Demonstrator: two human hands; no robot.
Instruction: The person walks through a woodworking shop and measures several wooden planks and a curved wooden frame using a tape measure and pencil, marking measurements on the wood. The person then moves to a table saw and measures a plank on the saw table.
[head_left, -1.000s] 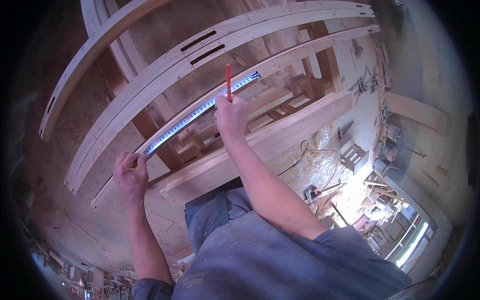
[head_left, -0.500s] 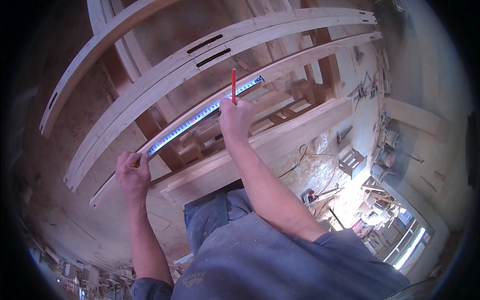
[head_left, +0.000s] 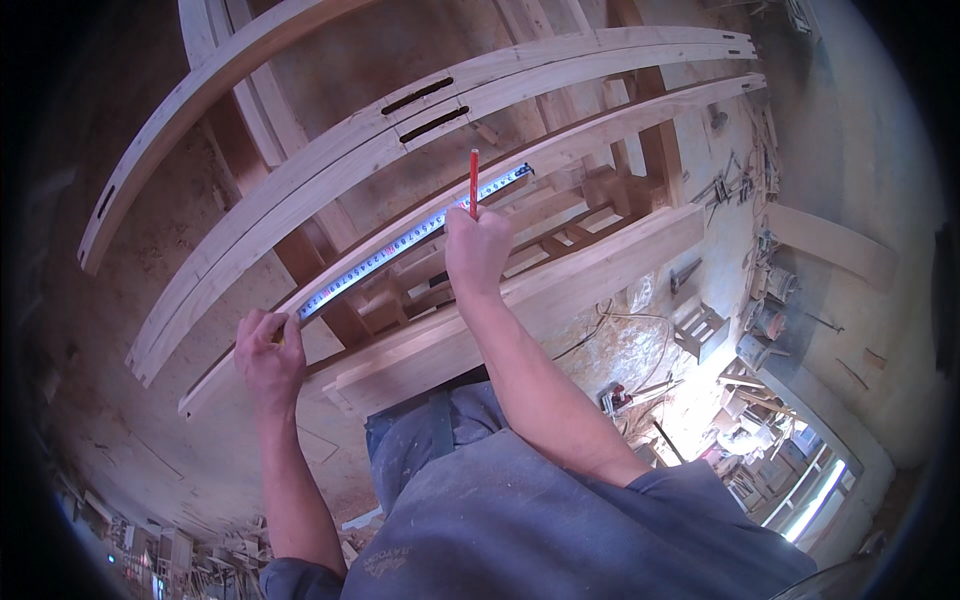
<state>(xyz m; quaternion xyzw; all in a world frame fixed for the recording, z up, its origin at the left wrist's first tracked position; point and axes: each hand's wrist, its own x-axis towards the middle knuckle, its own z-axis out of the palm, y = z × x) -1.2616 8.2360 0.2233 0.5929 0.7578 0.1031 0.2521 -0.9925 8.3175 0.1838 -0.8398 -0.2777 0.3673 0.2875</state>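
Holding the tape measure along the curved wooden rail at ten o'clock, gripping one end in the closed left hand near nine! Pinching a red pencil in the right hand at twelve, facing slotted beams toward eleven.

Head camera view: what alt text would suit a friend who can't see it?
A person's left hand grips a tape measure stretched along a long pale wooden beam, while the right hand holds a red pencil at the tape. More beams, some with dark slots, lie beyond.
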